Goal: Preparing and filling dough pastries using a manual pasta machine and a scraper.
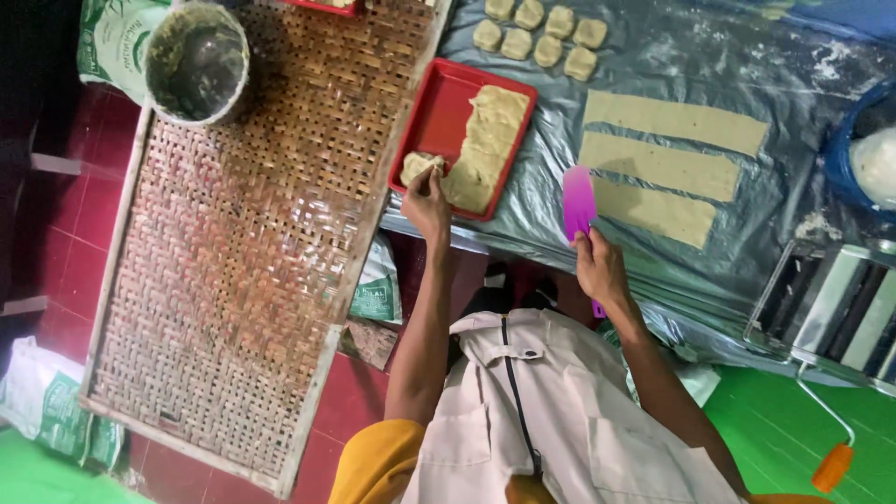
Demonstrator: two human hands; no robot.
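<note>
My left hand (427, 203) reaches into a red tray (441, 105) and grips a small lump of pale dough (417, 165) at the tray's near corner. A long slab of the same dough (485, 145) fills the tray's right side. My right hand (598, 268) holds a purple plastic scraper (578, 201) upright over the plastic-covered table (653, 56). Just right of the scraper lie three flat dough strips (665, 166). Several small dough squares (541, 33) sit at the far edge.
A large woven bamboo tray (243, 271) lies to the left with a dirty bucket (197, 62) at its far corner. A metal roller machine (831, 303) with an orange-handled crank (833, 467) stands at right. A blue basin (863, 154) and sacks (51, 411) lie around.
</note>
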